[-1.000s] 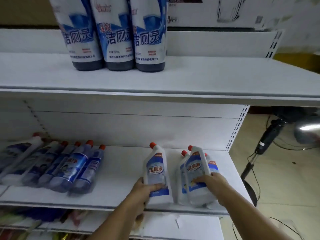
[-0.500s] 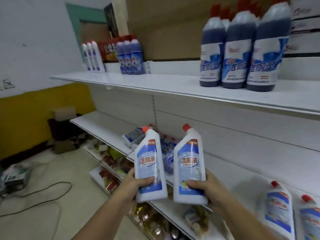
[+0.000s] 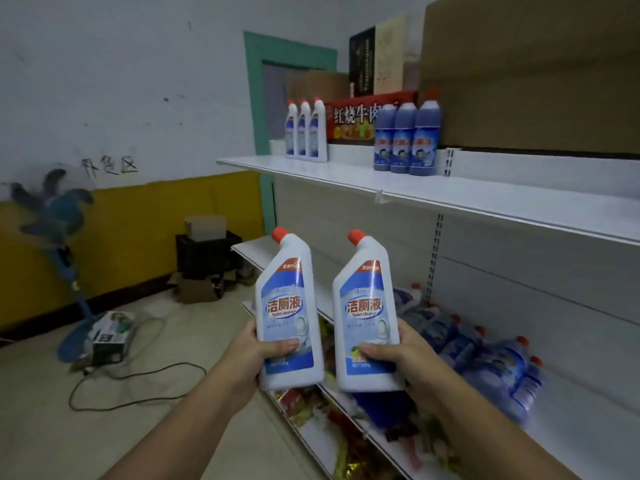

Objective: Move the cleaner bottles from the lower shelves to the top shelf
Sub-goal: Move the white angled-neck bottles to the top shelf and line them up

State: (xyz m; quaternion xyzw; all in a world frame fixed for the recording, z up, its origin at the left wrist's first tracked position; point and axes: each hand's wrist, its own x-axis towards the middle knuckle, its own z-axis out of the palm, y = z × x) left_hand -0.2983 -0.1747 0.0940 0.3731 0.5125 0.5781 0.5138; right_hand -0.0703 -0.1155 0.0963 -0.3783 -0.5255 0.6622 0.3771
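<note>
I hold two white cleaner bottles with red caps upright in front of me, away from the shelves. My left hand [image 3: 258, 355] grips the left white bottle [image 3: 289, 306] near its base. My right hand [image 3: 405, 358] grips the right white bottle [image 3: 367, 306] the same way. The top shelf [image 3: 485, 199] runs from centre to right and carries three white bottles [image 3: 306, 131] at its far end and three dark blue bottles [image 3: 405, 143] beside them. On the middle shelf, several blue bottles [image 3: 485, 351] lie on their sides.
A large cardboard box [image 3: 533, 71] and a red carton [image 3: 356, 116] stand behind the top shelf. The lowest shelf [image 3: 346, 438] holds colourful packets. A blue floor fan [image 3: 59, 244], a small box [image 3: 110, 332], cables and a black crate [image 3: 204, 254] are on the floor at left.
Both hands lifted the two white bottles off the middle shelf. My view swung left along the aisle, and the bottles now sit slightly lower and closer in front of me.
</note>
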